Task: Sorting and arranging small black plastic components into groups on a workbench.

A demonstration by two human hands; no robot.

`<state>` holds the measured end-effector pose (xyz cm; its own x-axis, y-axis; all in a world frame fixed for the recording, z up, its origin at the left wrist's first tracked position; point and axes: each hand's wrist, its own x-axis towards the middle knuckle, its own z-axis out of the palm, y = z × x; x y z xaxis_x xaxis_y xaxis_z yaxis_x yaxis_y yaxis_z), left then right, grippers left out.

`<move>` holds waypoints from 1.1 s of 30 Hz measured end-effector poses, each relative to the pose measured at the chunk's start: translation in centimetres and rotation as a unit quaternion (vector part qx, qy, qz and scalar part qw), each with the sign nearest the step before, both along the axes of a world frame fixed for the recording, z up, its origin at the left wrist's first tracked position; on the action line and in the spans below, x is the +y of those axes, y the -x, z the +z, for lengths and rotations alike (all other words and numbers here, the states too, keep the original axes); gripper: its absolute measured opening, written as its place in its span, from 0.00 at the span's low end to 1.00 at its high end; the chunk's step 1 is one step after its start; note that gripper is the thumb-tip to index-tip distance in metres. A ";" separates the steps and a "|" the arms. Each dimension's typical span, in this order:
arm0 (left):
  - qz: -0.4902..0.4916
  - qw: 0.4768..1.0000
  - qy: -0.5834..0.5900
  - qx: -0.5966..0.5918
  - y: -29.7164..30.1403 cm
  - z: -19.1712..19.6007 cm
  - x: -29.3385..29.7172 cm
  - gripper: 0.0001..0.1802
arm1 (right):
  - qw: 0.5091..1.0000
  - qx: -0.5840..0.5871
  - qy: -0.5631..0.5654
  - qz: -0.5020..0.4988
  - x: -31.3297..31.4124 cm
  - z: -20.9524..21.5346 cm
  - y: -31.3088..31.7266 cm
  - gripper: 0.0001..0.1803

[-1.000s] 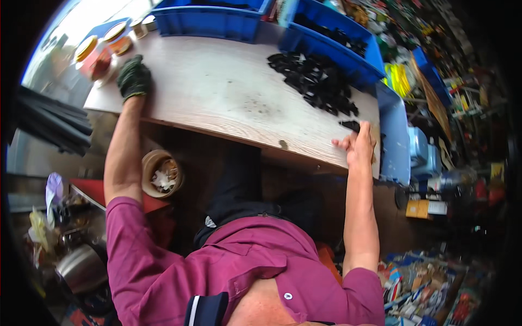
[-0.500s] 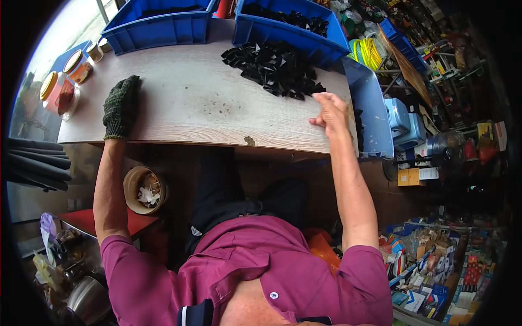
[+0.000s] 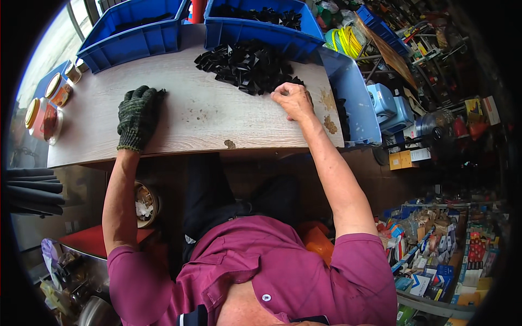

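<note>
My left hand (image 3: 137,118), in a dark green knitted glove, rests on the light wood-grain table (image 3: 217,127) at the left with its fingers curled. A small dark bit (image 3: 162,93) shows at the fingertips on its right side; its kind is too small to make out. My bare right hand (image 3: 293,101) is at the near right edge of a heap of small, shiny black angular pieces (image 3: 244,65). Thumb and forefinger are drawn together there, and whatever lies between them is hidden.
Two blue bins (image 3: 136,46) (image 3: 261,33) holding black pieces stand behind the table. A pale blue bin (image 3: 356,100) adjoins its right edge. Lidded jars (image 3: 43,119) line the left end. A waste bucket (image 3: 145,204) stands below. Crowded shelves fill the right side.
The view has shifted, so the table sits further left. My right hand has moved left along the heap's edge, its fingers closing together. My left hand has moved rightward over the table.
</note>
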<state>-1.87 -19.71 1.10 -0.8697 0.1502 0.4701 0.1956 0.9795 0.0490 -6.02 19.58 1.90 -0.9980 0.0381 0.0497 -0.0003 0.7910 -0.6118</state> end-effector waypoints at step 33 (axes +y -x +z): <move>-0.072 0.867 -0.488 -0.069 -3.8 -1.7 17.4 0.13 | 0.904 -0.079 0.408 0.099 -7.4 -0.8 -7.6 0.20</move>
